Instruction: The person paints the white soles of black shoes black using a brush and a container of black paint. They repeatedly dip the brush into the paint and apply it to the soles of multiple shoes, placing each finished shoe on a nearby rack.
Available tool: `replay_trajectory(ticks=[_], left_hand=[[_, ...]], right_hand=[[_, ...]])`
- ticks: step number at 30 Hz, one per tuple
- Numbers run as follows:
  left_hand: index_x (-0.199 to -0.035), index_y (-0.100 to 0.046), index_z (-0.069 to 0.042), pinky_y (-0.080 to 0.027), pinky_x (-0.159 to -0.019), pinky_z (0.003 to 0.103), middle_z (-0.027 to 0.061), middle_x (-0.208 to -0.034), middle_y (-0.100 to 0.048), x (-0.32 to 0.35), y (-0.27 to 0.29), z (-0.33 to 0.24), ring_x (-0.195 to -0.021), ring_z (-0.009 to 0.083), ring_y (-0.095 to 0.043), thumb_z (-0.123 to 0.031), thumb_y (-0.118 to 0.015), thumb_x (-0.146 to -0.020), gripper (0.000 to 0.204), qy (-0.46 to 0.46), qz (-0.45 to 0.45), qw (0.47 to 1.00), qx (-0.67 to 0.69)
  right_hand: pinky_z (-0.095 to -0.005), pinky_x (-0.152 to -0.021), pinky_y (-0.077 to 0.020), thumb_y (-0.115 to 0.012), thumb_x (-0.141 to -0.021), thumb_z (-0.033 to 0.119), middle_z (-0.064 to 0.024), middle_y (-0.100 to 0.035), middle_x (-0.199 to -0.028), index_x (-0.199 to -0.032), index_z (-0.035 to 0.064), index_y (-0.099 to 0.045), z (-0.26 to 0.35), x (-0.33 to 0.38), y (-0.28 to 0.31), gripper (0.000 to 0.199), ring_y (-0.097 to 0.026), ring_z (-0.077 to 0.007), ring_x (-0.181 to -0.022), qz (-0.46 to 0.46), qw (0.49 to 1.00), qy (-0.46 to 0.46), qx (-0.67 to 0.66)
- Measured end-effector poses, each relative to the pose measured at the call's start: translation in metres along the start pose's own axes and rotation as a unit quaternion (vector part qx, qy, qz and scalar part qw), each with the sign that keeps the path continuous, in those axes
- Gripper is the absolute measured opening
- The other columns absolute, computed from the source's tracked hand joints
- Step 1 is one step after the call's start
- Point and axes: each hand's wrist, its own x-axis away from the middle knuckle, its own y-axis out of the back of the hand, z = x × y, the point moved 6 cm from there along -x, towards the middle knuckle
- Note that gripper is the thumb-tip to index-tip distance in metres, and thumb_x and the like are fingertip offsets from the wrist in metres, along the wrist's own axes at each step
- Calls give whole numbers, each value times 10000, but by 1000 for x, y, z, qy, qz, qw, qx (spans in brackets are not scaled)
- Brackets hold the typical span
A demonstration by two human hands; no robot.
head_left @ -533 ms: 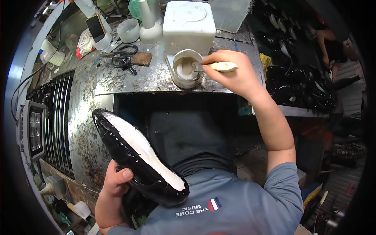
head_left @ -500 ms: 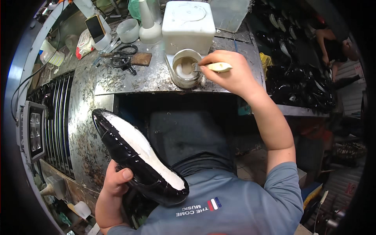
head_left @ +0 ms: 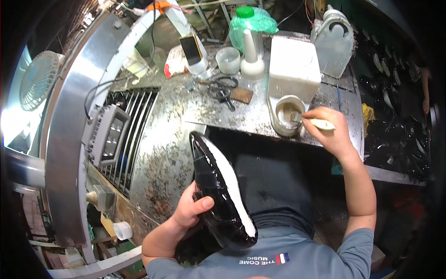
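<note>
My left hand [head_left: 191, 205] grips a glossy black shoe [head_left: 214, 190] by its side, thumb on the upper. The shoe is tilted in front of my chest, toe pointing away, its white underside facing right. Between the fingers of my right hand [head_left: 332, 132] is a brush [head_left: 322, 124] with a pale handle. Its bristle end dips into the mouth of a glass jar [head_left: 284, 127] of whitish liquid at the bench's front edge. Right behind the jar stands a white square container [head_left: 293, 63].
Scissors [head_left: 222, 87] and a brown block [head_left: 242, 96] lie on the stained metal bench [head_left: 162, 139]. Behind are a cone-necked bottle [head_left: 252, 65], a clear cup [head_left: 228, 61] and a phone [head_left: 190, 50]. A lamp [head_left: 109, 135] sits left by a barred grate. Black shoes [head_left: 390, 111] crowd the right.
The view has swung left, so the scene sits further right. The shoe has rolled, showing less of its white underside. My right hand keeps the brush at the jar.
</note>
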Motion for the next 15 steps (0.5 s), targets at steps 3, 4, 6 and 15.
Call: replay_trajectory(ticks=[3, 4, 6, 15], left_hand=[[-1412, -482, 78, -566, -981, 386, 171, -1264, -674, -1, 4, 1, -1117, 255, -696, -440, -812, -848, 834, -13, -1, 1000, -8], [-1414, -480, 79, -567, -981, 388, 172, -1264, -674, -2, 5, 1, -1116, 256, -697, -442, -810, -851, 834, -14, 2, 1000, -12], [-1416, -470, 44, -526, -1021, 385, 144, -1281, -654, -3, 4, 1, -1157, 235, -658, -381, -797, -884, 754, 6, 22, 1000, 15], [-1399, -494, 36, -503, -1035, 377, 131, -1294, -648, -4, 6, -2, -1175, 222, -636, -359, -768, -913, 684, 1, 12, 1000, -20]], right_hand=[[-348, -726, -556, -773, -856, 102, -139, -740, -887, -970, 22, -766, 23, -1, 16, 139, -721, -281, -804, -81, 995, 40, -32], [-351, -721, -557, -775, -855, 103, -138, -740, -888, -972, 25, -767, 19, 1, 14, 141, -721, -283, -800, -72, 996, 35, -46], [-361, -706, -561, -780, -851, 108, -139, -741, -893, -970, 31, -768, -1, 4, 4, 143, -722, -290, -786, -17, 1000, -5, -25], [-362, -675, -562, -786, -852, 128, -128, -736, -878, -979, 46, -762, 0, 11, 4, 152, -720, -288, -768, -50, 998, 24, -44]])
